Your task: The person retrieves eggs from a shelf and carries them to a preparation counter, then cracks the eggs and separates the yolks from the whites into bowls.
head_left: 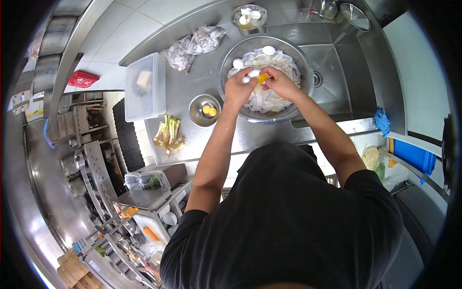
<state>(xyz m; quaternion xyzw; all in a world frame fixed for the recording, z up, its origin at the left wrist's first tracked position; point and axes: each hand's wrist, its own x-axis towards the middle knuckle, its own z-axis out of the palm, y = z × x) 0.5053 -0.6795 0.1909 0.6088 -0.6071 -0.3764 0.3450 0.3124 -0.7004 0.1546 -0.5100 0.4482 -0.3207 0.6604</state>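
Both of my hands are above a large metal bowl (226,53) of pale white strips (269,103), which look like sliced squid. My left hand (239,87) has its fingers closed on a white eggshell (246,79). A bright egg yolk (263,78) sits at the fingertips of my right hand (281,85), apparently in a shell half mostly hidden by the fingers. Another white egg piece (254,73) shows between the hands. Two white eggs (268,50) rest on the strips near the far rim. Left of the big bowl, a small metal bowl (194,114) holds yolks (209,111).
Behind stands a metal container (249,32) of eggshells. Plastic bags (195,45), a clear lidded box (144,103) and green onions with roots (168,135) lie leftward on the counter. The sink (332,72) is at right. Another person's hand (153,269) shows at lower left.
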